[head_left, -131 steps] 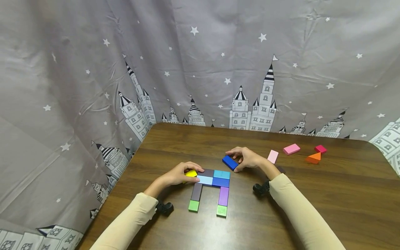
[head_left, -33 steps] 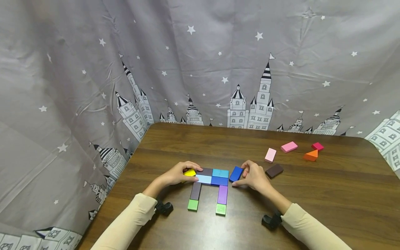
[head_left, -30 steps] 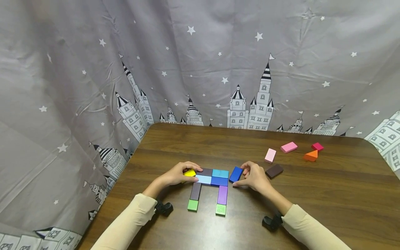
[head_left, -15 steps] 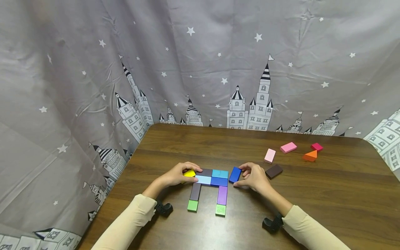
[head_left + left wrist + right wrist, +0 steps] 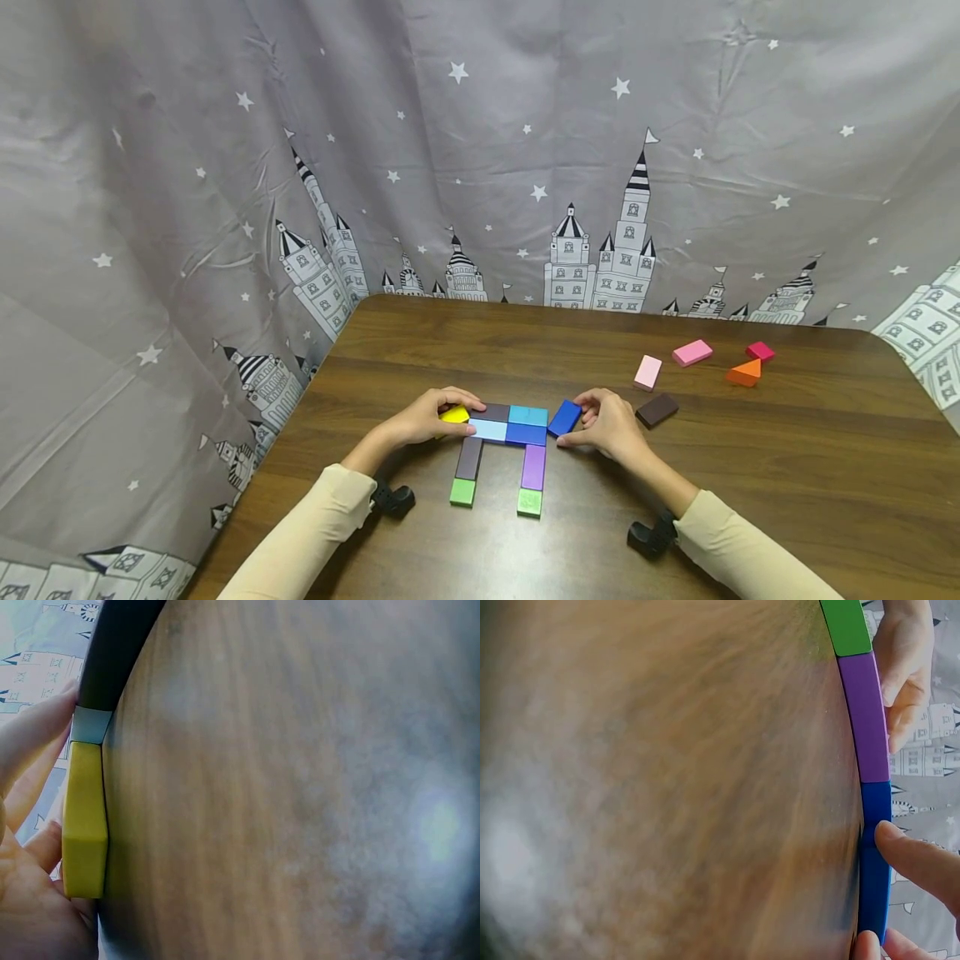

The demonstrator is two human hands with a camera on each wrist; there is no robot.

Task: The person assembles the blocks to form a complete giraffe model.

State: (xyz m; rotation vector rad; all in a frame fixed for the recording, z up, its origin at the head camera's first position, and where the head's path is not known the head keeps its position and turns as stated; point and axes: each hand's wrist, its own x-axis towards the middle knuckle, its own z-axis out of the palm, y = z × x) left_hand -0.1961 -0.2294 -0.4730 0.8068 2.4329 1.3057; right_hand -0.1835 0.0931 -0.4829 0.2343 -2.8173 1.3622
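Observation:
My left hand (image 5: pixel 423 418) curls round a yellow block (image 5: pixel 453 415) at the left end of a flat block figure. Its thumb reaches the light blue block (image 5: pixel 489 430) and a forefinger the dark block (image 5: pixel 493 412). To the figure's right, my right hand (image 5: pixel 611 429) pinches a loose blue block (image 5: pixel 565 418) between thumb and fingers. That block lies slanted, its lower left corner close by the teal block (image 5: pixel 528 416) and another blue block (image 5: pixel 527 434). Two legs extend toward me: one of a dark block (image 5: pixel 469 458) and a green one (image 5: pixel 462 492), one of a purple block (image 5: pixel 534 467) and a green one (image 5: pixel 529 502).
Right of the right hand lies a dark brown block (image 5: pixel 657 411). Farther back are a pale pink block (image 5: pixel 647 372), a pink block (image 5: pixel 692 353), a red block (image 5: pixel 761 351) and an orange triangular block (image 5: pixel 744 373). A grey curtain (image 5: pixel 480 150) hangs behind the wooden table (image 5: pixel 787 475).
Over these seconds my right hand has brought the blue block from behind the figure to its right side and turned it. Lately it tilted slightly more. The left hand has stayed in place.

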